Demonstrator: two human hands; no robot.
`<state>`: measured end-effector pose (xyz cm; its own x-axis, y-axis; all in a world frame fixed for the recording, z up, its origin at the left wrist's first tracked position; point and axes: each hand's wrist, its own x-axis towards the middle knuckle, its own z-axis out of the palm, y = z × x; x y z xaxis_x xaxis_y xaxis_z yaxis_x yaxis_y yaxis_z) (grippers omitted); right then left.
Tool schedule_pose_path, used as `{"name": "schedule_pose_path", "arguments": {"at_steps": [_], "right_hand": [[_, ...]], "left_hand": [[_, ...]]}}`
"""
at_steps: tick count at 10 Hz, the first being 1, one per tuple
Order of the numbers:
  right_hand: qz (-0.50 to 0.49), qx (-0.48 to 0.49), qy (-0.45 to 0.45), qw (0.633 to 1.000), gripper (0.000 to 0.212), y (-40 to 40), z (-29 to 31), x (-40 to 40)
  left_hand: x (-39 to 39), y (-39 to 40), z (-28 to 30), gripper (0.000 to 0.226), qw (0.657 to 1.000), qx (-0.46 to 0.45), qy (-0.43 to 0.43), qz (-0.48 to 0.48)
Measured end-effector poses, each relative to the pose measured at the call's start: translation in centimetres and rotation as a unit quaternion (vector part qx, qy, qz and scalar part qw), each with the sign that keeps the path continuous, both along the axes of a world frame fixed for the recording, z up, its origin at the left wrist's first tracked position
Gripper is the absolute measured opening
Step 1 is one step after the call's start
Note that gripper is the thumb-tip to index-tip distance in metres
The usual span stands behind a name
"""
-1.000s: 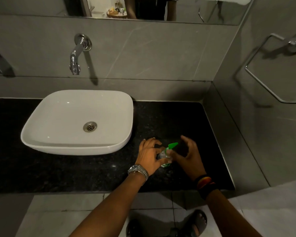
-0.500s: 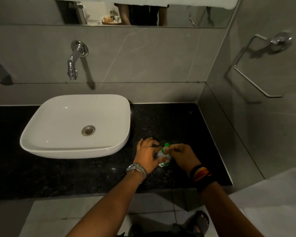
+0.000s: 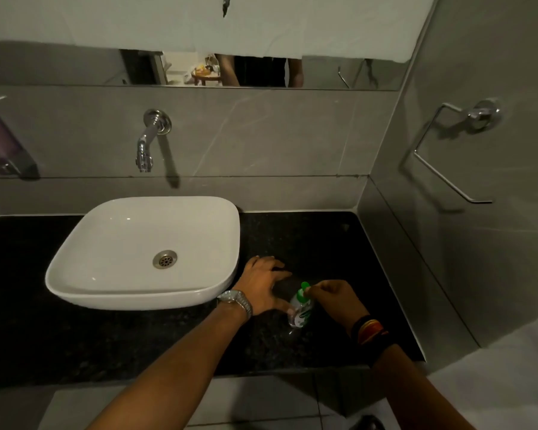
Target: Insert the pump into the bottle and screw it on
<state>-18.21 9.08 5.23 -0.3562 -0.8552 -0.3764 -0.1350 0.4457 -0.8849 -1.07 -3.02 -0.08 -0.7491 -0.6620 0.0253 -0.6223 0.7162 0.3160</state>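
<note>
A small clear bottle point(image 3: 299, 312) with a green and white label stands on the black granite counter point(image 3: 323, 243), right of the basin. A green pump point(image 3: 303, 290) sits in its neck. My left hand point(image 3: 263, 285) rests against the bottle's left side, fingers spread, thumb at the bottle's lower part. My right hand point(image 3: 333, 297) pinches the pump's top between thumb and fingers from the right.
A white basin point(image 3: 199, 231) sits on the counter to the left, with a wall tap point(image 3: 146, 144) above it. A towel ring point(image 3: 448, 150) hangs on the right wall. A soap dispenser point(image 3: 0, 144) is at the far left wall.
My right hand, open beside the pump a second ago, has closed on the pump's top. The camera tilted up, so more mirror shows. The bottle stays in place.
</note>
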Motion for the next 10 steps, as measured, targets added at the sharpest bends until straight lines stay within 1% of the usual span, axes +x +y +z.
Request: {"name": "schedule_pose_path", "arguments": {"at_steps": [1, 2, 3, 4, 5, 6, 7, 8, 9, 10], "right_hand": [[-0.025, -0.017, 0.019, 0.999, 0.026, 0.0, -0.4, 0.5], [-0.021, -0.033, 0.047, 0.998, 0.036, 0.0, -0.7, 1.2], [-0.021, -0.035, 0.050, 0.998, 0.039, 0.1, -0.9, 1.2], [-0.001, -0.040, 0.053, 0.998, 0.036, 0.0, -0.8, 0.7], [0.022, -0.060, 0.087, 0.994, 0.033, 0.1, -0.7, 0.6], [0.036, -0.049, 0.108, 0.992, 0.038, 0.0, -0.5, 0.4], [0.049, -0.034, 0.101, 0.993, 0.037, -0.2, 0.0, 0.0], [0.064, -0.014, 0.066, 0.996, 0.032, -0.1, 0.9, 0.2], [0.062, 0.006, 0.026, 0.998, 0.016, 0.6, 1.9, 0.3], [-0.006, -0.048, 0.040, 0.998, 0.026, 2.5, 4.0, -1.0]], "left_hand": [[0.1, 0.3, 0.4, 0.087, 1.000, 0.011, -0.017, -0.003], [-1.0, 2.1, -0.4, 0.073, 1.000, 0.009, -0.002, 0.004], [-1.4, 2.9, -1.0, 0.057, 0.999, 0.015, 0.031, 0.020], [-1.2, 2.7, -0.7, 0.050, 0.999, 0.014, 0.030, 0.010], [-1.1, 2.5, -0.6, 0.048, 0.999, 0.003, 0.032, -0.008], [-1.2, 2.5, -0.7, 0.046, 0.999, -0.009, 0.041, -0.016], [-1.0, 2.3, -0.8, 0.046, 0.999, -0.011, 0.043, -0.017], [-1.0, 2.3, -0.8, 0.047, 0.999, -0.013, 0.028, -0.021], [-0.5, 1.7, -0.8, 0.059, 0.999, -0.032, -0.011, -0.034], [0.8, -0.4, 1.0, 0.083, 0.998, -0.046, -0.040, -0.034]]}}
